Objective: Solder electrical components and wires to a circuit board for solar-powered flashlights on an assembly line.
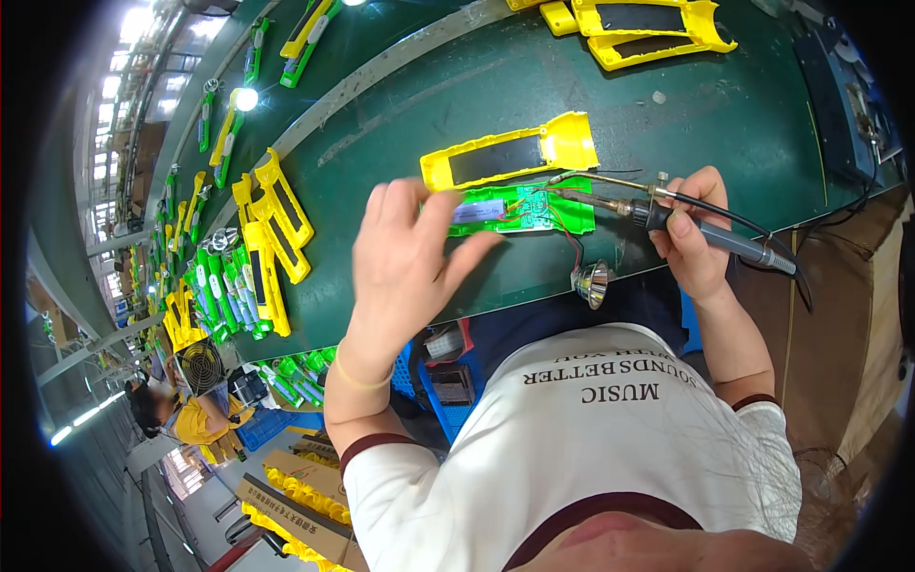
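Note:
My right hand is closed round a soldering iron with a thin metal feed tube along it. Its tip points left over the circuit board in a green flashlight housing half. Beside the board in that housing lies a pale violet battery cell. Red and dark wires run from the board to a silver reflector lamp head on the table's near edge. Over the housing's left end is my left hand, slightly blurred, thumb and fingers apart. Just behind lies a yellow housing half with a black inset.
Yellow housing halves and several green assembled units are piled at the left. More yellow halves lie at the far edge. A dark blue device stands far right on the green table. Another person sits at lower left.

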{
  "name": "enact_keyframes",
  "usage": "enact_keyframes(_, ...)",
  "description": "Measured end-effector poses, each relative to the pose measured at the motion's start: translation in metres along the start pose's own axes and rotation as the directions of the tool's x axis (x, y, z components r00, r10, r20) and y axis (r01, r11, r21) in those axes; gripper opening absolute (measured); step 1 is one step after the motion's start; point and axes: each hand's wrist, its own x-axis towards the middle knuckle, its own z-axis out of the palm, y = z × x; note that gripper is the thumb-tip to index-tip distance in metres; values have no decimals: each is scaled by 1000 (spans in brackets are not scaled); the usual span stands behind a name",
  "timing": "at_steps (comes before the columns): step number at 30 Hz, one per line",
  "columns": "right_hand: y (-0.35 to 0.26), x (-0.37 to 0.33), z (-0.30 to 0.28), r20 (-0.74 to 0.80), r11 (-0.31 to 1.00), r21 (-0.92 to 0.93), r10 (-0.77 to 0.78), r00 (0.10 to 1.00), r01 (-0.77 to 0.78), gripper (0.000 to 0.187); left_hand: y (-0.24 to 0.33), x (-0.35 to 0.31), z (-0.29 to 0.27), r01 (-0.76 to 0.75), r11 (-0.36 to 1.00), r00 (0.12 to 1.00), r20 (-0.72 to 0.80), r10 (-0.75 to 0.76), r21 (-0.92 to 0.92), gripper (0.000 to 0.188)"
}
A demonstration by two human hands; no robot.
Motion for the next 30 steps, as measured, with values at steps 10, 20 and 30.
enact_keyframes(10, -2, -5, -1, 27, 1000, 9, -23, 999, 22, 30, 4, -7, 23, 49, 882, 999, 20, -45, -469, 20)
enact_keyframes(20, -3, -5, -5, 15, 998, -50, 43, 999, -42, 23, -1, -1, 40, -246, 926, 969, -90, 229, -288, 25)
enact_keyframes(30, 1, -6, -6, 86, 990, -139, 26, 996, -14, 25, 6, -3, 39, -330, 942, 942, -81, 325, -65, 26)
